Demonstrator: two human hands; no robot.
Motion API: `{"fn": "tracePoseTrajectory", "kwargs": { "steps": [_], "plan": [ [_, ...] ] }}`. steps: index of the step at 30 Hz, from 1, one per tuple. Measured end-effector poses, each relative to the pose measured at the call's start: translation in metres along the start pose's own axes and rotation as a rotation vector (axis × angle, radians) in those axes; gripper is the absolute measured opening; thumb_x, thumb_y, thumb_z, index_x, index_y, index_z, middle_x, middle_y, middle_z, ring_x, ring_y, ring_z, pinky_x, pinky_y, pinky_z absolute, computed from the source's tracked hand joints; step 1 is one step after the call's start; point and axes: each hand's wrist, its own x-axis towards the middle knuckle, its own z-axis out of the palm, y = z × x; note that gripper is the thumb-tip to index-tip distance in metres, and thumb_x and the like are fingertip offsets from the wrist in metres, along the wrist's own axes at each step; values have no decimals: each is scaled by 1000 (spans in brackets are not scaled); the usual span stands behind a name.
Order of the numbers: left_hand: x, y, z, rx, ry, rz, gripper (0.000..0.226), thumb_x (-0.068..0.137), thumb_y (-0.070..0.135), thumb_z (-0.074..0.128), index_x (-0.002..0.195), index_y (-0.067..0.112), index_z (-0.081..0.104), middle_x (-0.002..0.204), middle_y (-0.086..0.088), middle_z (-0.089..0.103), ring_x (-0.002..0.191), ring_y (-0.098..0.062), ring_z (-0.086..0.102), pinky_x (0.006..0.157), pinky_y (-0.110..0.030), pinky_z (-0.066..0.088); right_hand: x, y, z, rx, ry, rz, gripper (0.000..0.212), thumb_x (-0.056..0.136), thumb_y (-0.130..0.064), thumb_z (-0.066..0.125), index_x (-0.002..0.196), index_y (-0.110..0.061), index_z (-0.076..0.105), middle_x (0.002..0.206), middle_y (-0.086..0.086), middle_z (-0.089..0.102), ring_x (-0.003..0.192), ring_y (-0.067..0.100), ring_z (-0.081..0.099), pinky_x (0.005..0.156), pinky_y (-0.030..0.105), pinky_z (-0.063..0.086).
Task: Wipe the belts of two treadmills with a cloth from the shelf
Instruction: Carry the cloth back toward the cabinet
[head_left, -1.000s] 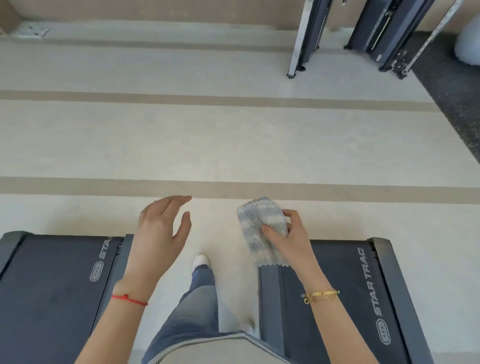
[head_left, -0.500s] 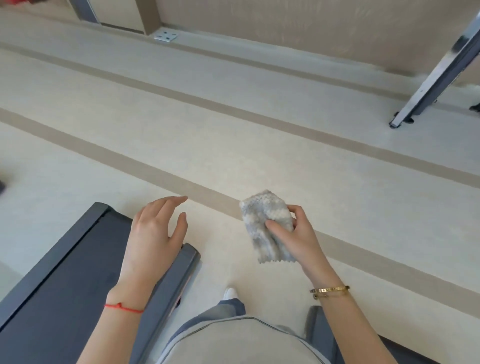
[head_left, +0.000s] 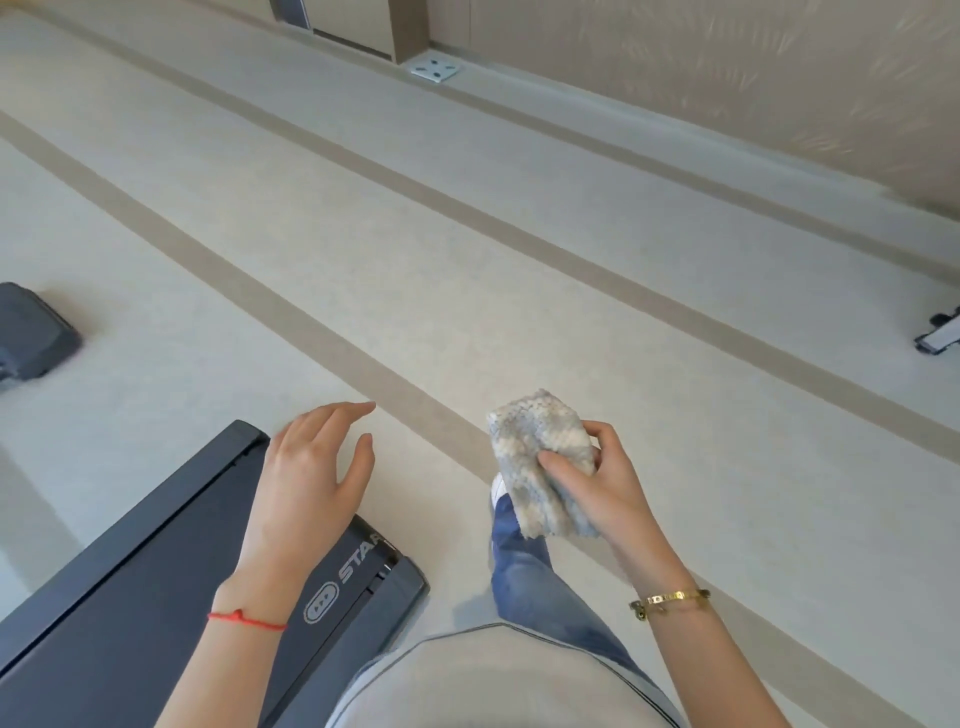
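A folded grey and white cloth (head_left: 535, 457) is pinched in my right hand (head_left: 608, 483), held in the air over the pale floor at lower centre. My left hand (head_left: 311, 478) hovers with fingers spread and nothing in it, above the rear corner of a dark treadmill (head_left: 130, 597). That treadmill's black belt runs to the lower left edge, and its grey side rail carries a white logo. Only this one treadmill's deck shows fully; a second one is out of frame.
A dark grey end of another machine (head_left: 31, 338) sits at the left edge. A wheeled metal frame foot (head_left: 937, 338) shows at the right edge. A floor socket plate (head_left: 435, 68) lies by the far wall. My leg in jeans (head_left: 524, 566) steps forward.
The view has swung left: the right treadmill has left the frame and the left one has turned diagonal. Both hands keep their pose, the right still holding the cloth.
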Motion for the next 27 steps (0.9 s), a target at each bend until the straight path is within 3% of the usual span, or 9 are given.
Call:
{"fn": "tracePoseTrajectory", "kwargs": {
  "steps": [5,10,14,20,27],
  "plan": [
    [119,-8,21,0,53,-23,29,95,12,57,124,14,64,118,-1,66,111,-28,60,100,-49,46,126,-49,12,-10,-48,-35,39,79,-28,78,109,-30,53,89,-9,70,73,0,68,58,14,50],
    [236,-18,24,30,179,-78,28,96,13,58,123,15,63,117,1,66,108,-25,60,101,-46,45,254,-119,29,-57,-147,-84,39,79,-30,78,109,-31,53,93,-8,70,78,2,69,71,26,55],
    [305,-31,21,41,242,-157,28,96,13,57,123,16,63,117,1,66,110,-23,59,101,-45,45,334,-169,54,-100,-248,-122,40,79,-29,77,111,-30,52,96,-8,70,82,3,69,73,26,55],
    [392,-71,38,45,239,-260,28,95,11,58,122,16,64,116,0,67,110,-26,60,100,-49,46,437,-202,105,-141,-305,-124,39,80,-28,77,109,-31,52,94,-8,70,80,2,68,73,26,56],
    [536,-142,48,24,229,-306,29,94,12,59,122,17,65,117,1,67,111,-25,59,102,-48,44,571,-241,184,-138,-316,-89,40,80,-28,77,111,-28,52,95,-6,69,77,0,68,62,16,53]
  ]
}}
